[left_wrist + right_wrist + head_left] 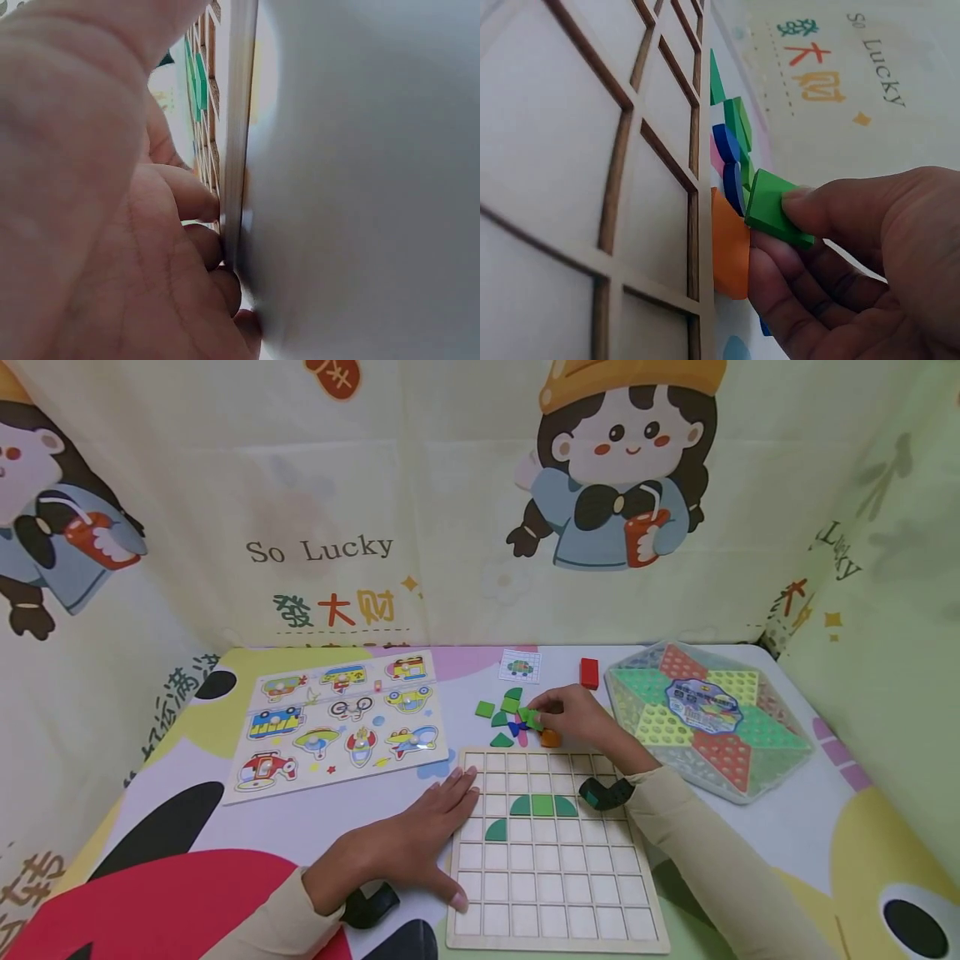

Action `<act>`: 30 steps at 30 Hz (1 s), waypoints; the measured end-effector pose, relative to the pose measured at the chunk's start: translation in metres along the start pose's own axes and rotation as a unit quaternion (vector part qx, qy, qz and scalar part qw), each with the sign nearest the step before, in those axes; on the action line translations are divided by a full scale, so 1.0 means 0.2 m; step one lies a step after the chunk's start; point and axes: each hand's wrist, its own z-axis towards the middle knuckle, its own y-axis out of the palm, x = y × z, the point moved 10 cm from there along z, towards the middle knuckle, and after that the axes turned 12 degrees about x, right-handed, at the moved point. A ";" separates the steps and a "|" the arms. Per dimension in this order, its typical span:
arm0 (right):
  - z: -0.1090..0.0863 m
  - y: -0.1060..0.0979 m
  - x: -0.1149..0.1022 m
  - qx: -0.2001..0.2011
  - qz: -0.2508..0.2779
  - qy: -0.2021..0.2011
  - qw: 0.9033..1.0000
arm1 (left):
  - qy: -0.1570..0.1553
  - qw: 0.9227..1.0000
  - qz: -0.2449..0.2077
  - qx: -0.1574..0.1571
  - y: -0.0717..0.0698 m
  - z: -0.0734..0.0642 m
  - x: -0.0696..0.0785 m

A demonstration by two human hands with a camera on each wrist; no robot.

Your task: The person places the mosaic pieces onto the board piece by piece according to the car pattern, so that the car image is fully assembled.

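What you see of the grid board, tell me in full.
The grid board looks like pale wood: thin raised strips, brown along their sides, frame square cells. It lies flat on the table. Four green pieces sit in its cells, three side by side and one a row nearer. The left hand touches its left edge; a black wrist device hides part of its right side.

Bright-green tile (774, 204), pale gridded board (542, 887), 3 darker-green quarter-circles (496, 831) (slightly bluish), orange piece (730, 251)
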 end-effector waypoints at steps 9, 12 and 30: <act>-0.07 -0.05 -0.08 0.018 0.030 -0.033 0.999 | -0.004 1.000 0.002 -0.005 0.00 0.00 0.00; -0.09 -0.05 -0.12 0.019 0.040 -0.047 0.998 | -0.005 1.000 0.001 -0.005 0.00 0.00 0.01; -0.28 0.08 -0.21 -0.068 0.067 -0.105 0.990 | 0.000 1.000 -0.002 -0.001 0.00 0.00 0.00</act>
